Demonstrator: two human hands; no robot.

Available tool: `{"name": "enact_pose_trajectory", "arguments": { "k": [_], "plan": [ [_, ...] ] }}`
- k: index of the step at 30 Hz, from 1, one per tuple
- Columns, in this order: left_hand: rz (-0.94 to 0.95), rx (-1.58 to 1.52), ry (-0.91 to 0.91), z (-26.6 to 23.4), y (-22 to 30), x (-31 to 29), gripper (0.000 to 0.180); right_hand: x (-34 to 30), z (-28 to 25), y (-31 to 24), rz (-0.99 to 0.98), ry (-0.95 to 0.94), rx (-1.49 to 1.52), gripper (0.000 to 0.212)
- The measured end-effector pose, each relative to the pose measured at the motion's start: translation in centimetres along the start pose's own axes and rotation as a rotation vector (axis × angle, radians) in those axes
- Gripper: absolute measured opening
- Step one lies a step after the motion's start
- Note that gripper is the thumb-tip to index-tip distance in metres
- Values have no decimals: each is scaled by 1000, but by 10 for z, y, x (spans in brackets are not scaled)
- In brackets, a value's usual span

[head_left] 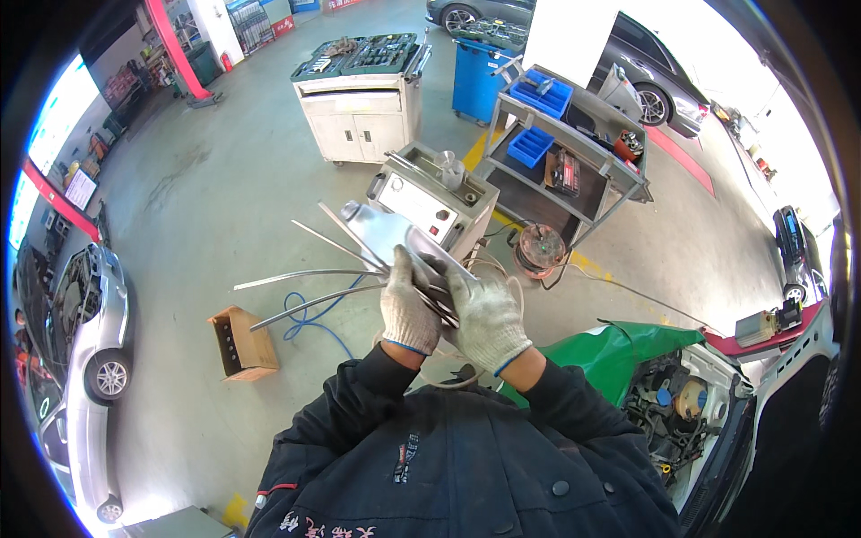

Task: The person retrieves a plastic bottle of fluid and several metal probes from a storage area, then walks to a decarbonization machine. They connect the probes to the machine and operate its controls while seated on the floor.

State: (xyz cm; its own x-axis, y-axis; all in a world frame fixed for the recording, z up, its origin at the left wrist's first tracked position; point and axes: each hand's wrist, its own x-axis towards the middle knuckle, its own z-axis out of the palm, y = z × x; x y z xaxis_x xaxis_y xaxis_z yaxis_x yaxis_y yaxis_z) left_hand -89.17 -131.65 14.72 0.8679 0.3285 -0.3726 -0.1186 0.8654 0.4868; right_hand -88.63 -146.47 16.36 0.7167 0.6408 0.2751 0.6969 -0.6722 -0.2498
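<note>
Both my hands wear off-white knit gloves and are together in front of my chest. A silver-grey plastic bottle with a capped neck lies tilted, its neck pointing to the far left. Several long thin grey strips fan out leftward, and their other ends pass between my palms. My left hand is closed round the strips, its thumb up beside the bottle. My right hand is closed at the bottle's near end, against the strip bundle. The gloves hide most of the gripped parts.
Ahead stands a grey machine with a control panel. Beyond are a white tool cabinet and a cart with blue trays. A cable reel and an open cardboard box rest on the floor. A green cover drapes an open engine bay at right.
</note>
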Motion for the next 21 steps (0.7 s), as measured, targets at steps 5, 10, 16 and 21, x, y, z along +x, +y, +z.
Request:
{"name": "enact_pose_trajectory", "arguments": {
  "k": [5,10,16,21],
  "plan": [
    [-66,148,-32,-14,6,10,39,-2,21,13,36,-90,118,57],
    [10,568,-151,-10,11,11,36,0,13,30,89,-276,251,40],
    [157,1151,-676,-3,48,23,50,3,-8,56,318,-184,735,28],
    [122,1428,-754,-16,65,52,67,2,-19,84,572,-27,1537,17]
  ]
}}
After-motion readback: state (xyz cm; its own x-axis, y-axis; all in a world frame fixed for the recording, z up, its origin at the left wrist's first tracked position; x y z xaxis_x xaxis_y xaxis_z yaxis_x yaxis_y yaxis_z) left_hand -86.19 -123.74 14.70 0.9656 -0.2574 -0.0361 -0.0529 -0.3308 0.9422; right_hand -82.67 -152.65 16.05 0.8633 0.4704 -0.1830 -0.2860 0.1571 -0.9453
